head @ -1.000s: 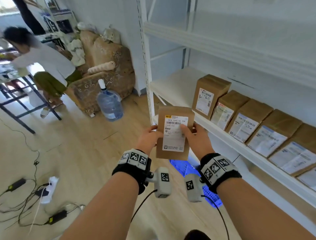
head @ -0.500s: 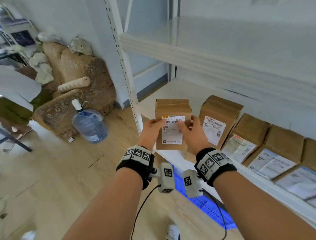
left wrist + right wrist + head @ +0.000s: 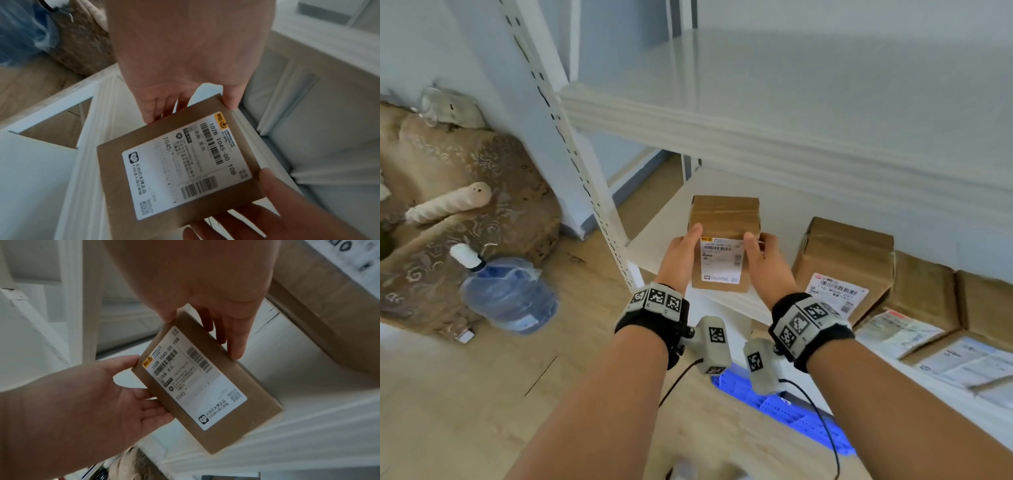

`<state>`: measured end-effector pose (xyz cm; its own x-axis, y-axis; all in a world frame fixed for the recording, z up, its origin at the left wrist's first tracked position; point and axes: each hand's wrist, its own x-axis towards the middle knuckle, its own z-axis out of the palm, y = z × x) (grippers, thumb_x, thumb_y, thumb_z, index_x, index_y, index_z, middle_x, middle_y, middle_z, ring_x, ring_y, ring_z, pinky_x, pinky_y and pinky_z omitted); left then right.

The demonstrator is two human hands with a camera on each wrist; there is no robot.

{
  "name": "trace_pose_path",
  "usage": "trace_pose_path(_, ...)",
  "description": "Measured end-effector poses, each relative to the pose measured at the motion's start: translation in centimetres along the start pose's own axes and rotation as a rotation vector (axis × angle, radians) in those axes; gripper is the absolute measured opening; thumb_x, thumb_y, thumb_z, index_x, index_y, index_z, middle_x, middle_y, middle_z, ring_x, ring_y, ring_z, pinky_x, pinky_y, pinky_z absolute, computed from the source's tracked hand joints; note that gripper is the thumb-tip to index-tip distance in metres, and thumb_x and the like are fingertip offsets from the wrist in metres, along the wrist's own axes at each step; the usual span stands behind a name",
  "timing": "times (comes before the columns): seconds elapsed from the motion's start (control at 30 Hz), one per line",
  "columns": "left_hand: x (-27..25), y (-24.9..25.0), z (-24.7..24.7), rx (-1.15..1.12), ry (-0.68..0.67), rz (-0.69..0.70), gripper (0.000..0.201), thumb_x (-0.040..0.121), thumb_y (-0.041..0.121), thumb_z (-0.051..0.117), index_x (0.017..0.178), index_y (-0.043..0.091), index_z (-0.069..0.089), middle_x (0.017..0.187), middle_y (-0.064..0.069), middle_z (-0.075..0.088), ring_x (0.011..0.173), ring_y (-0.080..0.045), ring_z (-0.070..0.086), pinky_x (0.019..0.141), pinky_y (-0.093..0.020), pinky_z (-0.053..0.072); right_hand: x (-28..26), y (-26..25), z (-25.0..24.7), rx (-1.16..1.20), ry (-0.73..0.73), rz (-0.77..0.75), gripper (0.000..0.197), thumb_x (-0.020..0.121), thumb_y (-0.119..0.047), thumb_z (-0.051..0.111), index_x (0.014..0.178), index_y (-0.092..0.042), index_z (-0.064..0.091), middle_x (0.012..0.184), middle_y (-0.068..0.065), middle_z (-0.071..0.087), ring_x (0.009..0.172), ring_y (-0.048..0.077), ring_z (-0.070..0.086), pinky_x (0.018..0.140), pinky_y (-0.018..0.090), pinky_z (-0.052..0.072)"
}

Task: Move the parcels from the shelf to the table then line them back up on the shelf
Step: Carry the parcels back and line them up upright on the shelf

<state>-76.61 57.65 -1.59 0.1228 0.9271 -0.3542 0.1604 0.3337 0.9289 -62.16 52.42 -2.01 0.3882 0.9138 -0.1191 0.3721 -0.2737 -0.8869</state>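
Both hands hold a brown cardboard parcel upright, its white label facing me. My left hand grips its left side and my right hand its right side, each thumb on the front face. The parcel stands at the left end of the white shelf, by the front lip; I cannot tell whether it rests there. Close up, the parcel sits under my left hand. The right wrist view shows the parcel under my right hand. Several more parcels line the shelf to the right.
A gap separates the held parcel from the row. The upper shelf board hangs low overhead and the perforated upright stands just left. A water bottle and a brown armchair are on the floor at left, a blue crate below.
Both hands carried the parcel forward from in front of the rack onto the left end of the shelf, beside the row. The view has moved closer to the shelf.
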Motion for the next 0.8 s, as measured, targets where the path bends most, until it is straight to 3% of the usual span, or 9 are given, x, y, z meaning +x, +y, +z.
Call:
trace_pose_path(0.2,3.4,2.5,-0.2,-0.006,-0.097,0.044,0.042,0.093,0.045,0.051,0.119,0.013,0.055,0.104,-0.005,0.069,0.091,-0.017,0.066,0.070,-0.028,0.045,0.4,-1.7,0.2,-0.029,0.114,0.076,0.051,0.102,-0.045,0.037,0.142,-0.013,0.036,0.136,0.009,0.054,0.109,0.021,0.056,0.083,0.029,0.042)
trace_pose_path(0.23,3.8,2.8,-0.3,0.013,-0.103,0.051,0.042,0.094,0.045,0.050,0.122,0.014,0.054,0.109,-0.004,0.067,0.096,-0.017,0.064,0.073,-0.029,0.046,0.3,-2.2,0.3,-0.047,0.146,0.069,0.052,0.102,-0.043,0.040,0.144,-0.013,0.034,0.139,0.009,0.051,0.115,0.023,0.055,0.088,0.029,0.043)
trace_pose_path(0.33,4.6,3.4,-0.5,0.096,-0.119,0.076,0.072,0.084,0.062,0.050,0.140,0.017,0.044,0.133,-0.003,0.058,0.117,-0.023,0.057,0.100,-0.043,0.045,-0.3,-3.5,0.1,-0.124,0.272,0.001,0.050,0.101,-0.034,0.045,0.146,-0.015,0.034,0.145,0.007,0.045,0.129,0.023,0.048,0.100,0.031,0.039)
trace_pose_path(0.37,4.9,3.2,-0.5,0.116,-0.143,0.074,0.077,0.081,0.066,0.050,0.141,0.017,0.044,0.134,-0.004,0.059,0.116,-0.023,0.059,0.102,-0.045,0.045,-0.6,-3.9,-0.2,-0.147,0.316,-0.032,0.049,0.101,-0.031,0.045,0.146,-0.016,0.036,0.146,0.005,0.044,0.129,0.021,0.047,0.101,0.030,0.038)
trace_pose_path(0.5,4.7,3.1,0.5,0.149,-0.256,0.086,0.049,0.094,0.054,0.047,0.126,0.017,0.053,0.109,-0.004,0.071,0.096,-0.023,0.069,0.090,-0.041,0.053,-2.0,-4.7,-2.5,-0.243,0.486,-0.135,0.042,0.100,-0.015,0.042,0.142,-0.016,0.045,0.143,0.003,0.045,0.125,0.019,0.049,0.095,0.022,0.039)
trace_pose_path(0.6,3.8,3.0,1.7,0.209,-0.341,0.130,0.050,0.096,0.055,0.043,0.127,0.017,0.053,0.107,-0.003,0.071,0.094,-0.021,0.069,0.086,-0.037,0.052,-2.9,-3.7,-4.9,-0.372,0.572,-0.126,0.039,0.098,-0.009,0.042,0.136,-0.012,0.051,0.139,0.006,0.050,0.127,0.023,0.046,0.099,0.030,0.040)
trace_pose_path(0.7,2.8,2.9,2.6,0.237,-0.382,0.156,0.049,0.097,0.055,0.040,0.125,0.017,0.052,0.104,-0.001,0.070,0.092,-0.018,0.068,0.083,-0.034,0.050,-3.7,-1.7,-7.0,-0.523,0.560,-0.010,0.038,0.098,-0.014,0.042,0.135,-0.012,0.053,0.136,0.009,0.052,0.127,0.026,0.044,0.103,0.035,0.038)
trace_pose_path(0.8,2.3,2.9,3.4,0.315,-0.386,0.187,0.057,0.096,0.061,0.035,0.130,0.018,0.048,0.111,-0.005,0.067,0.100,-0.023,0.065,0.094,-0.042,0.049,-4.3,-0.4,-7.9,-0.554,0.492,0.056,0.038,0.099,-0.016,0.041,0.136,-0.011,0.051,0.137,0.010,0.050,0.127,0.026,0.044,0.107,0.039,0.038)
